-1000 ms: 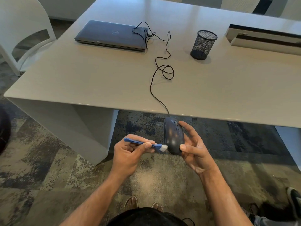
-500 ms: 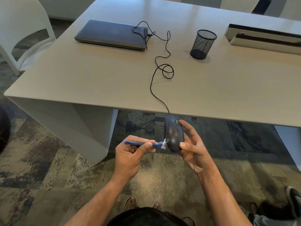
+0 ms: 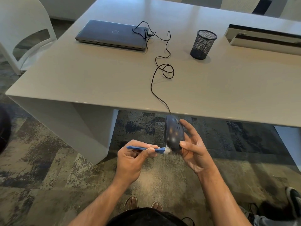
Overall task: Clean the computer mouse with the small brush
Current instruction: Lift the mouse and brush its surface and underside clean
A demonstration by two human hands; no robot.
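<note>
Right hand [image 3: 193,150] holds the mouse [image 3: 173,133] in the air, in front of and below the near edge of the desk [image 3: 97,82]. Thumb is clamped on the mouse's rear right end, fingers wrap behind it with one fingertip showing along the right side near the front. Mouse is tilted, long axis pointing away from the person, top shell facing the camera.

Left hand [image 3: 132,159] pinches the blue handle of the small brush [image 3: 149,149] between thumb and curled fingers. Handle lies roughly level, white bristles on its right end touching the lower left edge of the mouse.

The cable [image 3: 160,67] runs from the mouse's front up over the desk edge, loops once on the desktop, and goes to the right side of the closed laptop [image 3: 112,35]. A black mesh pen cup [image 3: 203,44] stands upright to the right of the laptop, well apart from it. A white chair [image 3: 21,26] is at the desk's left. Patterned carpet [image 3: 48,176] below, sandalled feet visible at the bottom.
</note>
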